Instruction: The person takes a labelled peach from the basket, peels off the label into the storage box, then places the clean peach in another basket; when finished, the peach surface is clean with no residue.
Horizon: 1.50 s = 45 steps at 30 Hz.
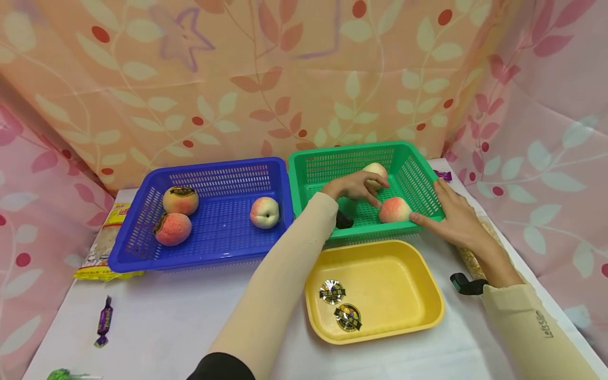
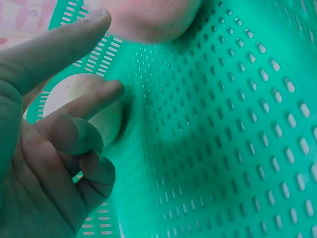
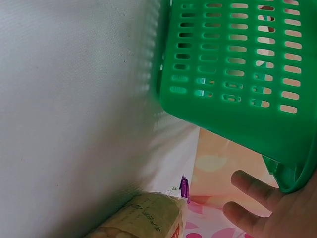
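Observation:
The left hand reaches into a green perforated basket, between two peaches. Its thumb is close to the reddish peach at the basket's front right; whether they touch cannot be told. Beside the paler peach behind it lies the index finger. In the left wrist view, thumb and index are extended, the other fingers bent, with nothing in the palm. The right hand rests at the basket's right front corner, thumb over the rim near the reddish peach. Its straight, spread fingers lie outside the basket.
A blue basket holds three peaches at the left. In front of the green basket stands a yellow tray with two round stickers. Wrapped candies and a yellow food bag lie at the left, another bag at the right.

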{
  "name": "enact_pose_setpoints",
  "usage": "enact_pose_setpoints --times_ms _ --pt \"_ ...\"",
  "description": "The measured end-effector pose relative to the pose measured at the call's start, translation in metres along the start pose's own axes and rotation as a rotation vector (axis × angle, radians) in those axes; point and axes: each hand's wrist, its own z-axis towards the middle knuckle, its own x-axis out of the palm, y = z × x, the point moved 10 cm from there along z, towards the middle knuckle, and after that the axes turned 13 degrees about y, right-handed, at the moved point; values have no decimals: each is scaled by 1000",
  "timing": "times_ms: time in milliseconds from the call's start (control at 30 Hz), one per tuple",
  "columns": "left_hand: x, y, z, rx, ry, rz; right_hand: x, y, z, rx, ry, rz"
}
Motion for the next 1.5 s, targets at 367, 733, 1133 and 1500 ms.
enact_pose_setpoints --times_ms 367,733,1133,1500 --pt "-10 -32 -26 49 -2 78 2 -1 2 -8 17 17" --pt "-10 -65 -70 154 -43 156 -2 -11 5 -7 6 8" --pt "-12 -44 -170 155 -261 238 -5 -19 10 -10 0 2" --pt "-20 12 -278 91 -509 175 -8 -18 8 -16 -9 -8"
